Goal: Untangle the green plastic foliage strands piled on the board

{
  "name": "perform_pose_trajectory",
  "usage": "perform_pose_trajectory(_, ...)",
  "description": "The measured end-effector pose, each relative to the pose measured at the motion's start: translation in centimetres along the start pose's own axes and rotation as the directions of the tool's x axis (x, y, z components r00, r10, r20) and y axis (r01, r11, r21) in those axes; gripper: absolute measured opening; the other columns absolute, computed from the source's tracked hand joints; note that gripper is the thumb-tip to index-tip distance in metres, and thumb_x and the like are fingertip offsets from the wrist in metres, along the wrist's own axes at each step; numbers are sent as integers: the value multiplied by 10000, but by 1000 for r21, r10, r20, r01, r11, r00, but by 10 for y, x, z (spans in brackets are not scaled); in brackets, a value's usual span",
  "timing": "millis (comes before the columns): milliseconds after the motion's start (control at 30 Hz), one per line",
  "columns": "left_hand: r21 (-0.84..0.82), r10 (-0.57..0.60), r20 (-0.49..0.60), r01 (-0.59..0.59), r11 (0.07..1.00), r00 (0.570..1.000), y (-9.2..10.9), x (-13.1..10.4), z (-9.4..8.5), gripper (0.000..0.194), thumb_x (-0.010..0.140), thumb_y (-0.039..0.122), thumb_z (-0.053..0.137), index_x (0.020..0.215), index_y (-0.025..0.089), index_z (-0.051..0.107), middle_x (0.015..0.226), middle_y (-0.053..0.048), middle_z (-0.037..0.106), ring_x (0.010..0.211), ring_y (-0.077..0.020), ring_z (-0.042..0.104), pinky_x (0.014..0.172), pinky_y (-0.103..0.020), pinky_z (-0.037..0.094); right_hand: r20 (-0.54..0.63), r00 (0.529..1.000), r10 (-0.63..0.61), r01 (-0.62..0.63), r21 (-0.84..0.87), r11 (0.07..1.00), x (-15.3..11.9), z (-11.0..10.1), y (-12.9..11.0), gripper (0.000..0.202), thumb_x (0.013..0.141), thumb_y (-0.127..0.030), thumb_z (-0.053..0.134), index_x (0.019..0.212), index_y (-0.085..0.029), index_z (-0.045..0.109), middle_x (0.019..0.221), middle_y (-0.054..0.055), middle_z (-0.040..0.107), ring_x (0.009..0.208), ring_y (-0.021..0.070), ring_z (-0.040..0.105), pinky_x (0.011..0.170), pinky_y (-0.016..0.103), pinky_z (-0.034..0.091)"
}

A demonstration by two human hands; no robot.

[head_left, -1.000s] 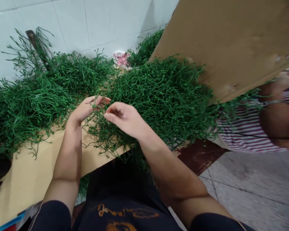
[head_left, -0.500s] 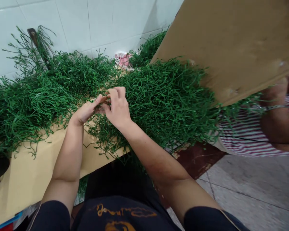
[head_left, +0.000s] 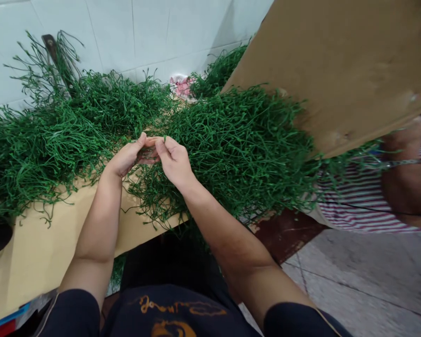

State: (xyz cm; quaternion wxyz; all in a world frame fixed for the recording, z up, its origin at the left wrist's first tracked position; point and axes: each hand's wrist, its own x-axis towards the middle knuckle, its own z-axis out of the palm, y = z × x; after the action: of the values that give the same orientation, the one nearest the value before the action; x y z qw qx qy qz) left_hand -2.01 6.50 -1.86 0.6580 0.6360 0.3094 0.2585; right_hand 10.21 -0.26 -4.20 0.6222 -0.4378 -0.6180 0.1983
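Observation:
My left hand [head_left: 126, 155] is held over the board's middle, thumb pressed toward the index finger and the other fingers reaching right. What lies in its grip is too small to make out. Facing it, my right hand [head_left: 176, 163] pinches thumb to fingers, with a bit of green stem showing at the tips. The fingertips of both hands meet or nearly meet. A thick heap of thin green plastic-looking stems with small bud tips [head_left: 242, 145] lies right of my hands. Another heap of these stems [head_left: 66, 135] spreads to the left.
Tan board [head_left: 52, 248] covers the work surface. A large brown panel [head_left: 337, 70] slants over the right side. Behind are white wall tiles [head_left: 108, 32], a pink-and-white cloth-like item [head_left: 183, 87] and a dark upright strip [head_left: 51, 49]. A person in a striped shirt [head_left: 354, 206] is at the right.
My right hand has turned and closed from loosely curved, spread fingers into a pinch, its fingertips dropping slightly. My left hand stays almost in place. The heaps look the same.

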Motion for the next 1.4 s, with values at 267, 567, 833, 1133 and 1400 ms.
perform_pose_trajectory(267,197,143,-210,-102,975,967,5,1,18,605,839,644,361,797,131,678,769,-61,704,722,-148,638,592,-227,481,-152,960,-236,213,-153,965,-21,2,-22,298,922,-304,421,775,-188,653,808,47,632,855,130,616,786,298,517)
perform_pose_trajectory(567,258,130,-279,-56,964,951,-3,10,8,509,859,554,426,566,154,539,456,27,433,421,-70,383,459,-227,299,-160,981,106,-105,17,994,-17,5,-15,456,891,-545,383,733,-176,600,654,12,540,618,94,536,573,244,470)
perform_pose_trajectory(833,189,-21,-167,53,981,986,6,-4,-1,330,772,462,628,765,154,509,636,26,558,510,-60,498,509,-206,349,-197,875,443,-334,417,845,1,7,10,488,793,-649,460,893,-183,567,907,41,625,671,80,606,576,218,510)
perform_pose_trajectory(1133,439,35,-119,21,898,992,5,-1,-5,311,836,345,530,604,141,558,470,45,429,450,-61,345,474,-223,256,-217,839,498,-364,457,812,1,5,15,461,775,-621,506,888,-182,587,888,31,617,655,64,599,557,189,508)
perform_pose_trajectory(1400,447,217,-141,-134,885,966,-2,6,4,200,788,307,592,674,145,561,585,46,453,566,-79,390,564,-217,309,-181,869,460,-368,383,847,-1,5,13,482,783,-640,477,874,-180,588,845,29,641,691,79,616,552,191,505)
